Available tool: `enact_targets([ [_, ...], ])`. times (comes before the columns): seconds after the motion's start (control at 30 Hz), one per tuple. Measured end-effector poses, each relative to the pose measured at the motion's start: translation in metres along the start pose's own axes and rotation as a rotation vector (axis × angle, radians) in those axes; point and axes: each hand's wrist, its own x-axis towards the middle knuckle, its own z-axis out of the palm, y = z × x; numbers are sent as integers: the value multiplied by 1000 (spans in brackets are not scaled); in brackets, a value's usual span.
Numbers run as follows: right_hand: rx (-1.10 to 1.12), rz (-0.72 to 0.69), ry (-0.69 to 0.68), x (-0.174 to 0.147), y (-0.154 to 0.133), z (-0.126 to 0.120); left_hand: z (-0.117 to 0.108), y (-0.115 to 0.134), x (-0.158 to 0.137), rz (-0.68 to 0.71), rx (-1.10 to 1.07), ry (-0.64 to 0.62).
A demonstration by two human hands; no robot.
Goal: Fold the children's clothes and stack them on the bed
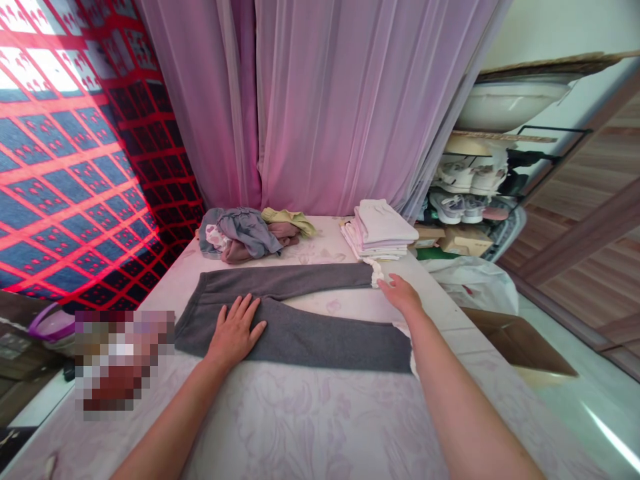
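Note:
Dark grey trousers (320, 333) lie flat on a patterned, pale tabletop, waistband to the left and both legs stretching right. White ruffled trim (376, 275) edges the far leg's cuff; the near cuff's trim is partly behind my right arm. My left hand (235, 330) rests palm down on the upper part of the trousers, fingers spread. At the far cuff, my right hand (403, 293) reaches in with thumb and fingers somewhat apart, the thumb touching or very close to the trim.
A rumpled clothes pile (245, 233) sits at the back left. Folded white clothes (383, 227) are stacked at the back right. Purple curtains (350, 100) hang behind. Right of the table stand a shoe rack (465, 200) and an open cardboard box (520, 340). A blurred patch covers the left edge.

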Motion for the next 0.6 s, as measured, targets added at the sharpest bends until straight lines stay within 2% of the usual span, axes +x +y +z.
enact_targets([
  [0.17,-59,-8,-30,23,-17,0,1,-1,-1,19,-28,27],
  [0.33,-124,-13,134,22,-11,1,1,-2,1,21,-43,-11],
  [0.47,-183,-3,60,18,-8,10,-2,-3,5,19,-62,-47],
  [0.6,-144,-35,217,11,-14,11,-6,-3,10,16,-70,-89],
])
